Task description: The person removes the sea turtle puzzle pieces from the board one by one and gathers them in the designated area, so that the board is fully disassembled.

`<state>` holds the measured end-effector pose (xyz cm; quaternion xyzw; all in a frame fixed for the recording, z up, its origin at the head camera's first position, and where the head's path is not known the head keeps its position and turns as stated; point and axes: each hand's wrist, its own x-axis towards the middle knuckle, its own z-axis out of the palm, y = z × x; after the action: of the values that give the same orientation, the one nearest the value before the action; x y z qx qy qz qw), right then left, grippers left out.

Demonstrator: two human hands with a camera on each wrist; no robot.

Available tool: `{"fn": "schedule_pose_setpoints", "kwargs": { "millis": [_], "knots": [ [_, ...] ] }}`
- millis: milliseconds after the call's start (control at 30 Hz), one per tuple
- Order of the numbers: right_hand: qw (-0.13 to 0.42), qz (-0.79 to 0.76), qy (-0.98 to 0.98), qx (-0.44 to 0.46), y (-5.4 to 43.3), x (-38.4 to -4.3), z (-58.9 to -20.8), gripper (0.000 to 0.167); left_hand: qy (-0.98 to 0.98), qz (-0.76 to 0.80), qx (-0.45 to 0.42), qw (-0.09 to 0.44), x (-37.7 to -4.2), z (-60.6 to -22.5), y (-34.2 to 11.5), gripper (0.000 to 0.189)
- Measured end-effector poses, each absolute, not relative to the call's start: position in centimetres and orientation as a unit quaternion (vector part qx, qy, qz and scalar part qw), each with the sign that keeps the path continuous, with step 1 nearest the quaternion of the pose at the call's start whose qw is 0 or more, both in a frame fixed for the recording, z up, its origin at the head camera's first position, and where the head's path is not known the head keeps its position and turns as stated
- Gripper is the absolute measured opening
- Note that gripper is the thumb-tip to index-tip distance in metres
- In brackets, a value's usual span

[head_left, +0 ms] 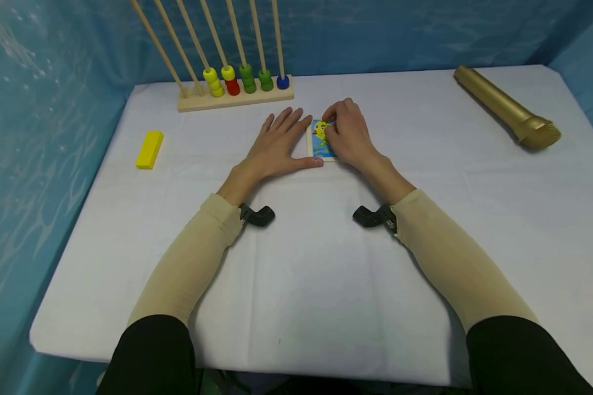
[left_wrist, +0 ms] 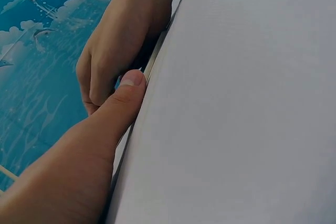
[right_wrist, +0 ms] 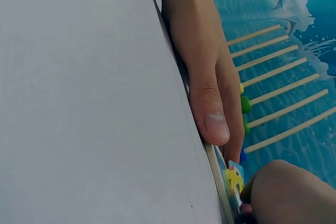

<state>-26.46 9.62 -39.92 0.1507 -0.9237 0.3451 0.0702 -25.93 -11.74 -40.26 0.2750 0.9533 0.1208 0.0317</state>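
Observation:
A small wooden picture puzzle (head_left: 318,152), blue with a yellow cartoon figure, lies flat between both hands. The left hand (head_left: 277,147) is spread out beside it, fingers straight. Its thumb touches the board's near edge and its index fingertip reaches the far left corner. From the right, the right hand (head_left: 352,134) pinches over the board with thumb and curled fingers. In the right wrist view a puzzle piece (right_wrist: 236,178) with yellow on blue stands tilted up at those fingers. The right hand covers the board's right part.
An abacus (head_left: 237,100) with upright rods and coloured beads stands at the back left. A yellow block (head_left: 150,150) lies on the left of the white-covered table (head_left: 306,285). A gold microphone (head_left: 509,107) lies at the back right. Blue patterned curtain (head_left: 400,38) hangs behind.

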Motion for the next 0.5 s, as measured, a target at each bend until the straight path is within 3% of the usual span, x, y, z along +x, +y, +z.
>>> {"fn": "schedule_pose_setpoints", "kwargs": {
  "millis": [500],
  "knots": [
    [0.079, 0.378, -0.912, 0.141, 9.88, -26.5, -40.0, 0.024, 0.952, 0.124, 0.277, 0.032, -25.95, -40.3, -11.8, 0.106]
  ]
}}
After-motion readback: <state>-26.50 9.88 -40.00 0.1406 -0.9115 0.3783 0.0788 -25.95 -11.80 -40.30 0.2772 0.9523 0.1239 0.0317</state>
